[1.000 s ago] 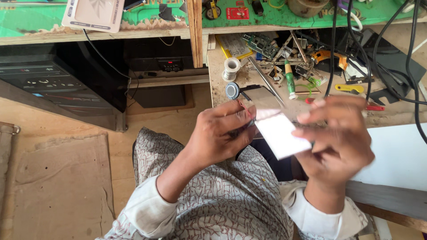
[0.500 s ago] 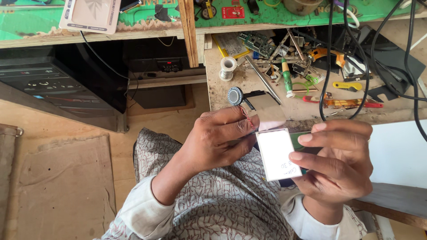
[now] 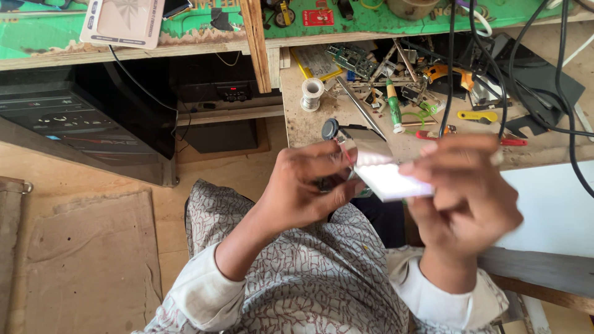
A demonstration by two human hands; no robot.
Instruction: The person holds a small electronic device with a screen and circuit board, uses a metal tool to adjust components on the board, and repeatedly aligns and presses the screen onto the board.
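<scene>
Head view, both hands up over the lap, just short of the workbench edge.

Right hand point(image 3: 467, 204): blurred, fingers curled round a thin flat rectangular panel with a pale white face point(image 3: 387, 179). Thumb lies along the top edge, fingers wrap under. Closed grip, panel fully carried by this hand.

Left hand point(image 3: 309, 188): fingers bent, tips pinched at the panel's left edge. Something small and thin with a hint of red shows at the fingertips; too blurred to tell what it is or whether it's gripped. Call it part closed, touching the panel edge.

Key geometry: panel sits between the two hands, face tilted up toward the camera. Long axis runs roughly left-right, dipping slightly toward the right hand. Right hand covers the right end; left end is exposed, and that's where the left fingertips work. Left hand is the nearer one to the free edge.

Around it: cluttered wooden bench point(image 3: 309, 127) beyond the hands, with a spool of solder wire point(image 3: 311, 93), a green-handled screwdriver point(image 3: 393, 105), a yellow plastic tool point(image 3: 477, 115), black cables point(image 3: 504, 80) hanging across. Dark computer case point(image 3: 80, 124) on the floor to the left. Patterned garment point(image 3: 309, 278) over the lap below.
</scene>
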